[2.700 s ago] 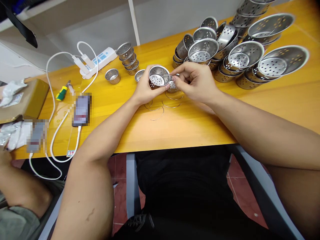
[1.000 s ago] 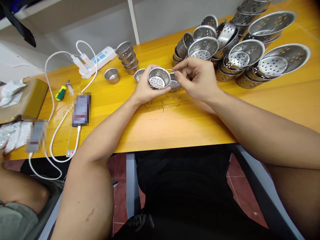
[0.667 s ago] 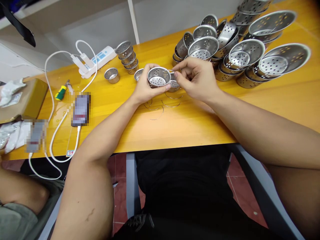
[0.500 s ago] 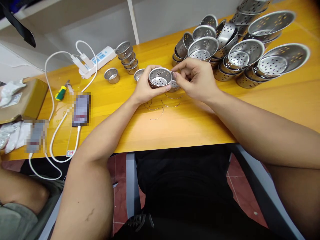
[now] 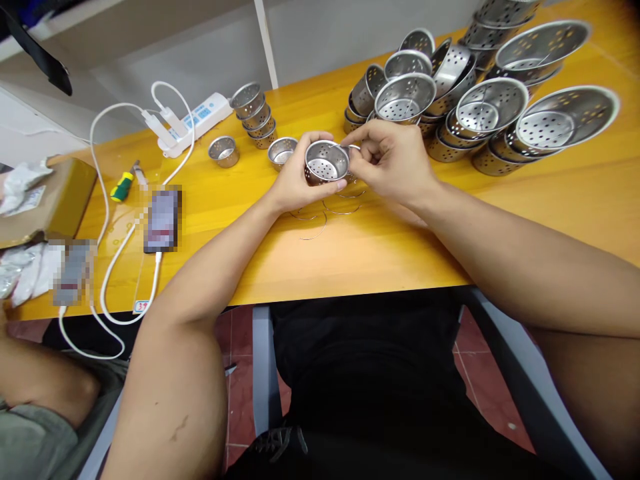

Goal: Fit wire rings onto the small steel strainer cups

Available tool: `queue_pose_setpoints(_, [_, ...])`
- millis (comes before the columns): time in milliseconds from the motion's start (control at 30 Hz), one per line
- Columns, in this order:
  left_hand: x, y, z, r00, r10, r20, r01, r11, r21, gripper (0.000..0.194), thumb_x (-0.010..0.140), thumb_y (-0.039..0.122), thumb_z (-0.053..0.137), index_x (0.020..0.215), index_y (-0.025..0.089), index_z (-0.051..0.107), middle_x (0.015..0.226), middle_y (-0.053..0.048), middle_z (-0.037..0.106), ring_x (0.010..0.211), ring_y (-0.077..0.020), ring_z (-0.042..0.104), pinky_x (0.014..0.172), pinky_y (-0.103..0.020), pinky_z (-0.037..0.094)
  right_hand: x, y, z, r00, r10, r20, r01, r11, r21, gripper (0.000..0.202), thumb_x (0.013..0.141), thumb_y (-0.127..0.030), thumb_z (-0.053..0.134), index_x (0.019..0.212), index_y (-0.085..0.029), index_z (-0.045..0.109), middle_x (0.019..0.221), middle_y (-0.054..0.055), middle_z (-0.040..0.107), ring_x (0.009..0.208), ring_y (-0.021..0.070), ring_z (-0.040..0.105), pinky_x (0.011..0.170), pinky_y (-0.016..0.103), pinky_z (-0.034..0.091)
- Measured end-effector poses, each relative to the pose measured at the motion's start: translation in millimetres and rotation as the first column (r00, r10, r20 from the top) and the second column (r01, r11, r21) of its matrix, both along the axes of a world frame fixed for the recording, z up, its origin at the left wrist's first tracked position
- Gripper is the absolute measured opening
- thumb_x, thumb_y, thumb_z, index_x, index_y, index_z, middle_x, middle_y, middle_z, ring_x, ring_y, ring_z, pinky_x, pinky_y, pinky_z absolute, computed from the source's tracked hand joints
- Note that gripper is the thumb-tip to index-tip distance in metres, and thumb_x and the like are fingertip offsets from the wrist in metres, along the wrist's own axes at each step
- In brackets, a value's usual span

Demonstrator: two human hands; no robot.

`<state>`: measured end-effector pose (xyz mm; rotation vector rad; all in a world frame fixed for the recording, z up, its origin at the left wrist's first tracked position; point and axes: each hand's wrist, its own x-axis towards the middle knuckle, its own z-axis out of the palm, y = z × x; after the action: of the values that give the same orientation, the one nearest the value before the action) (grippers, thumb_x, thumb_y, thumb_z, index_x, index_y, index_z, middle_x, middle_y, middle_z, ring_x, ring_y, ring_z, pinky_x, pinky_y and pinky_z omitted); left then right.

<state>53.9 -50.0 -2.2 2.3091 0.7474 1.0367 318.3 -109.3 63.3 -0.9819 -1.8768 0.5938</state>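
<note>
My left hand [image 5: 299, 175] is wrapped round a small perforated metal cup [image 5: 326, 162], its mouth tilted up above the table. A thin wire [image 5: 336, 146] crosses the cup's rim on the right. The thumb and forefinger of my right hand [image 5: 393, 160] pinch at that rim, closed on the wire's end. Partly hidden behind my right fingers is another metal cup [image 5: 353, 179]. Just behind my left hand stands a further small cup [image 5: 283, 152]. Several curved thin wires [image 5: 314, 238] lie on the table below the held cup.
Stacked perforated cups [image 5: 493, 110] crowd the right rear. A small stack [image 5: 255, 115] and a single cup [image 5: 223, 152] stand left of my hands. Farther left are a power strip [image 5: 205, 115], cables, two phones, a screwdriver [image 5: 121, 187] and a box [image 5: 70, 200]. Another person's leg shows lower left.
The held cup and my left hand have shifted slightly right and down, uncovering more of the cup behind. My right hand stays at the rim, almost in place.
</note>
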Motion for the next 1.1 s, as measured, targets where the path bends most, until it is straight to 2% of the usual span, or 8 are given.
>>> queue_pose_setpoints(233, [0.9, -1.5, -0.3, 1.0, -0.01, -0.027, 0.011, 1.0, 0.021, 0.113, 0.093, 0.106, 0.078, 0.171, 0.034, 0.04, 0.156, -0.01, 0.069, 0.147, -0.0344, 0.081, 0.134, -0.062, 0.062, 0.0, -5.3, 5.1, 0.996, -0.017, 0.085, 0.018, 1.0, -0.01, 0.048, 0.112, -0.084, 0.079, 0.116, -0.037, 0.086, 0.076, 0.005, 0.071, 0.07, 0.0333, 0.066, 0.08, 0.058, 0.064])
queue_pose_setpoints(400, [3.7, -2.3, 0.4, 1.0, 0.02, -0.006, -0.02, 0.999, 0.027, 0.115, 0.085, 0.108, 0.083, 0.164, 0.033, 0.045, 0.15, -0.008, 0.07, 0.141, -0.0339, 0.083, 0.126, -0.059, 0.067, -3.9, -4.9, 2.4, 0.999, -0.01, 0.046, 0.009, 1.0, 0.024, 0.044, 0.113, -0.075, 0.08, 0.114, -0.031, 0.085, 0.075, 0.005, 0.071, 0.067, 0.0312, 0.066, 0.081, 0.058, 0.063])
queue_pose_setpoints(733, [4.5, -5.1, 5.5, 0.998, 0.057, 0.0, -0.057, 0.997, 0.042, 0.111, 0.082, 0.109, 0.087, 0.155, 0.034, 0.049, 0.144, -0.007, 0.073, 0.134, -0.0334, 0.084, 0.12, -0.056, 0.068, -4.0, -5.0, -0.9, 0.999, -0.031, 0.044, 0.031, 1.0, 0.005, 0.051, 0.114, -0.086, 0.076, 0.115, -0.036, 0.084, 0.076, 0.005, 0.073, 0.069, 0.0309, 0.064, 0.08, 0.057, 0.064])
queue_pose_setpoints(933, [3.9, -4.4, 6.9, 0.997, 0.074, -0.034, -0.071, 0.994, 0.084, 0.112, 0.083, 0.109, 0.086, 0.157, 0.033, 0.049, 0.146, -0.008, 0.074, 0.136, -0.0347, 0.084, 0.126, -0.06, 0.066, -6.0, -1.6, -5.9, 0.999, -0.026, 0.02, 0.025, 0.999, 0.039, 0.048, 0.115, -0.082, 0.078, 0.115, -0.035, 0.083, 0.074, 0.003, 0.07, 0.067, 0.0299, 0.063, 0.074, 0.053, 0.06])
queue_pose_setpoints(1100, [4.1, -4.8, 9.4, 0.995, 0.091, -0.033, -0.088, 0.992, 0.088, 0.111, 0.08, 0.109, 0.088, 0.152, 0.032, 0.052, 0.141, -0.007, 0.075, 0.132, -0.0339, 0.085, 0.122, -0.059, 0.067, -6.6, -1.0, -6.1, 0.999, -0.028, 0.029, 0.026, 0.996, 0.082, 0.044, 0.116, -0.077, 0.078, 0.114, -0.034, 0.083, 0.073, 0.002, 0.069, 0.063, 0.0283, 0.063, 0.07, 0.05, 0.058])
